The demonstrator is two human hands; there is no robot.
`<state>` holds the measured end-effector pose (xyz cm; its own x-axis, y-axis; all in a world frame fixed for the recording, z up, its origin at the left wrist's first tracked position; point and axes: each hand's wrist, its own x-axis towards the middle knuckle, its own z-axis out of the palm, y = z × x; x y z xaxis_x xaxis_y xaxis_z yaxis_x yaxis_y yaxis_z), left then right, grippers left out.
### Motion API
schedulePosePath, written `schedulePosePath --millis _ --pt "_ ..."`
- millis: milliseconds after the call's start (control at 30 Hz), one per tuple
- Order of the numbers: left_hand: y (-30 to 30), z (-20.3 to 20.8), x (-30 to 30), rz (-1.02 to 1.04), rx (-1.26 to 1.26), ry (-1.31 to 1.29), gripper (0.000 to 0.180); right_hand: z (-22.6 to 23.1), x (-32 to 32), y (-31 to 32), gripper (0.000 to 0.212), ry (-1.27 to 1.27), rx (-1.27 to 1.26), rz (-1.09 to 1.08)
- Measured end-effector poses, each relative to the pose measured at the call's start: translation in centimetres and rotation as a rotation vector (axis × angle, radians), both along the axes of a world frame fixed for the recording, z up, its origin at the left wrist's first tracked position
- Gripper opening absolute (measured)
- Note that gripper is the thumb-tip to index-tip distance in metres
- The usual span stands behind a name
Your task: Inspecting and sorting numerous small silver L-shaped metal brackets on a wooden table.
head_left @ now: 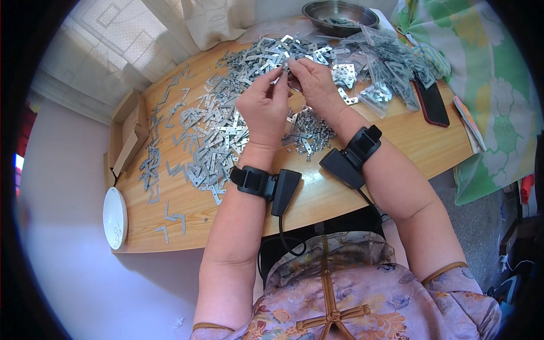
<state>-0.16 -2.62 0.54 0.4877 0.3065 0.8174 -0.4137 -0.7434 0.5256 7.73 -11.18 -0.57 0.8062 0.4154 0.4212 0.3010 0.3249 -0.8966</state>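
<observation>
Hands meet above the wooden table (340, 192): your left hand (263, 107) and right hand (316, 84) pinch fingertips together on a small metal bracket (286, 67). Loose brackets (215, 136) spread at nine o'clock, a steel bowl (340, 14) at one o'clock.

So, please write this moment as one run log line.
left hand: pinching small part | right hand: pinching same part | under hands: brackets on table | bowl: far edge

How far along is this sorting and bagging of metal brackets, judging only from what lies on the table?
Done: filled clear bags lie heaped at the right. In hand: the left hand and right hand pinch a small metal piece between them. Left: most loose brackets and a screw pile remain spread out.
</observation>
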Motion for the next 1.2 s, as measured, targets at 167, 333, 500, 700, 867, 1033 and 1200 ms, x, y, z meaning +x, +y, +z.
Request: schedulePosePath --millis 167,333,500,700,867,1033,1200 --pt "0.6 0.2 0.1 -0.275 -0.73 0.1 0.02 0.3 0.5 -1.0 0.027 -0.042 -0.219 0.124" --pt "1.6 -0.3 0.4 -0.276 -0.846 0.06 0.021 0.2 0.2 -1.3 0.02 -0.379 -0.604 0.093" --pt "2.3 -0.7 0.5 -0.305 -0.941 0.048 0.021 0.4 -1.0 -1.3 0.015 -0.638 -0.7 0.107" --pt "2.4 -0.8 0.6 -0.351 -1.056 0.089 0.018 0.1 -1.0 -1.0 0.016 -0.807 -0.876 0.114" --pt "2.4 -0.7 0.5 -0.362 -1.117 0.118 0.022 0.0 -1.0 -0.9 0.014 -0.861 -0.878 0.102" --pt "2.5 -0.8 0.6 -0.392 -1.124 0.129 0.021 0.4 -1.0 -1.2 0.016 -0.802 -0.863 0.129" --pt "2.6 -0.9 0.5 -0.402 -1.116 0.136 0.022 0.7 -0.8 -1.3 0.015 -0.67 -0.799 0.062"
